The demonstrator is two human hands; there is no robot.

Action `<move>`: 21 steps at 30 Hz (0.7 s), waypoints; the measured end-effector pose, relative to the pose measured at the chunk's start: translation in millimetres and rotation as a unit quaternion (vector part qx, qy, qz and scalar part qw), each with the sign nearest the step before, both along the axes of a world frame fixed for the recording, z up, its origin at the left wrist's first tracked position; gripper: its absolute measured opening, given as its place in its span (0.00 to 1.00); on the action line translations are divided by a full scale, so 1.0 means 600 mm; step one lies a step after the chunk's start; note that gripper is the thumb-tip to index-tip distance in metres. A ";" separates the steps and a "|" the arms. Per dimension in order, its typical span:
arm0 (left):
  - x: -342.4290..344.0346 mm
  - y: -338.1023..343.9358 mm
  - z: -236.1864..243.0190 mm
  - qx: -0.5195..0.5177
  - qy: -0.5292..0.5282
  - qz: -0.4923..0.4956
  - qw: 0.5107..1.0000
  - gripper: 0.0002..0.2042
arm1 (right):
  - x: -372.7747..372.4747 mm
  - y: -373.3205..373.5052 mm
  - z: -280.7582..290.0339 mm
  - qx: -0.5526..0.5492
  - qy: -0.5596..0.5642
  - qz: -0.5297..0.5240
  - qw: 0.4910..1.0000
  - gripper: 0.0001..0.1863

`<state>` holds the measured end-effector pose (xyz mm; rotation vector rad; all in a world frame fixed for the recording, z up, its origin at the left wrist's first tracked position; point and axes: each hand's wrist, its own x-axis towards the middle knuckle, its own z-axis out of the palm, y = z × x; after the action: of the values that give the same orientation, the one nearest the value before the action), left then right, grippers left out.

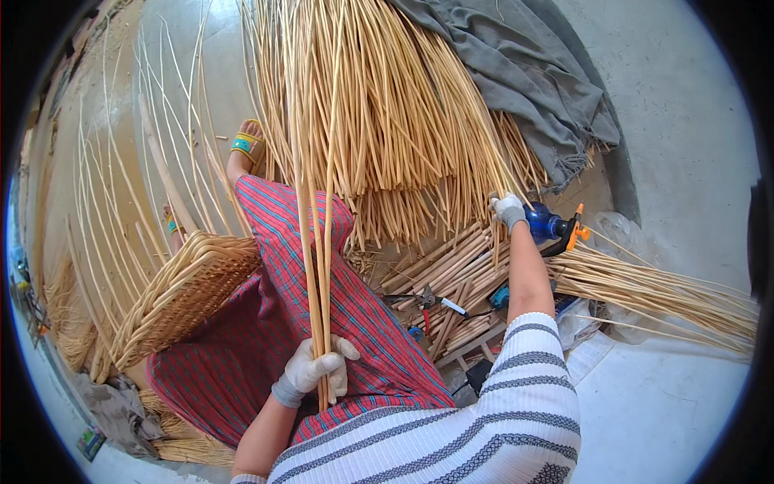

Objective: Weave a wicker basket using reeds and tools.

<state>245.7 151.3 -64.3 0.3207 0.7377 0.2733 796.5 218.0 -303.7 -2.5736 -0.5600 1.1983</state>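
At the near right corner of the cane pile (387,121), your right hand (509,211) looks closed on a cane (497,173), so yeah, slide it out straight while your left hand (318,371) grips the small bunch (311,282) over your lap (367,347).

On our grey floor (677,105) lie a broad heap of tan canes (383,121) and, lower left, a crumpled cloth (121,413).

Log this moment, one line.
left hand: gripping several canes | right hand: at lower right edge of cane pile | blue spray bottle: beside right hand | woven basket: left of left hand
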 end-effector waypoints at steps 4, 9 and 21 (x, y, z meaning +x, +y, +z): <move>-0.001 0.000 0.000 0.002 0.000 0.007 1.000 0.24 | -0.024 0.001 0.008 0.014 0.035 -0.009 0.999 0.10; -0.003 0.001 -0.001 0.009 0.003 -0.002 1.000 0.25 | -0.032 -0.002 0.012 -0.026 0.024 0.064 0.997 0.11; -0.006 -0.001 -0.003 0.006 -0.007 0.002 1.000 0.24 | -0.088 0.002 0.029 -0.041 0.084 0.022 0.995 0.11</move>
<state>242.3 151.0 -66.1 0.3280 0.7232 0.2829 744.0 219.2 -286.3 -2.5064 -0.5428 1.4637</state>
